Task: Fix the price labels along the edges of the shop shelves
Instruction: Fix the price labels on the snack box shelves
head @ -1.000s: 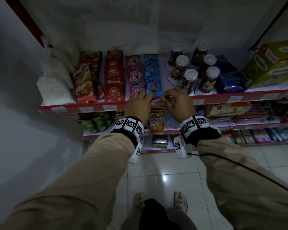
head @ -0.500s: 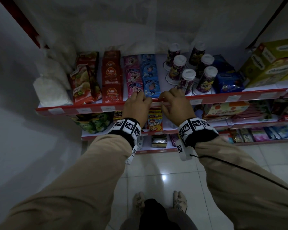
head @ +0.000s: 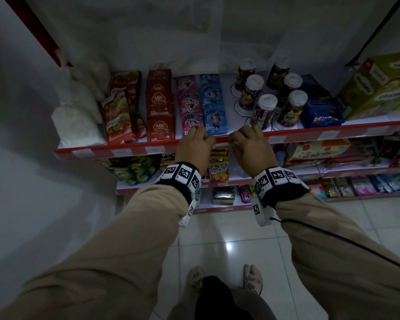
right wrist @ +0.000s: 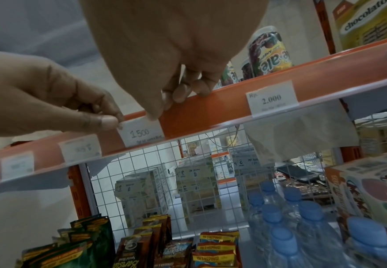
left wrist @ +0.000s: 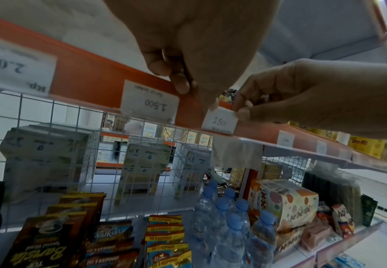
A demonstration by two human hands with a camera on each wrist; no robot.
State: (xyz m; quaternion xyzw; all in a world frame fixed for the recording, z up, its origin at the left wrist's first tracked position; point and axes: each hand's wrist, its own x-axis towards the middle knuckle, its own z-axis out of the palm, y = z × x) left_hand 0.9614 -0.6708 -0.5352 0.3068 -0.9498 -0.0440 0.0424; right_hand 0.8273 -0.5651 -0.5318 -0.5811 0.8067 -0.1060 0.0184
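Person's arms and wrist rigs, head view.
Tan sleeves (head: 106,250); black wristbands (head: 284,195) bearing white square-coded markers (head: 179,173); black cable (head: 346,241) trailing from the right.

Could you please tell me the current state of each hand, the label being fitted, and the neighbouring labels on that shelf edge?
left hand: pinching the 1500 label's left end.
right hand: pinching the label's right end.
1500 label: partly in the orange shelf strip, top edge free.
2.000 label: seated in the strip.
1.500 label: seated in the strip.

Small print under the 1500 on the price label (right wrist: 143,133) too blurred to read. Neighbouring labels (right wrist: 80,148) smeared, figures illegible.
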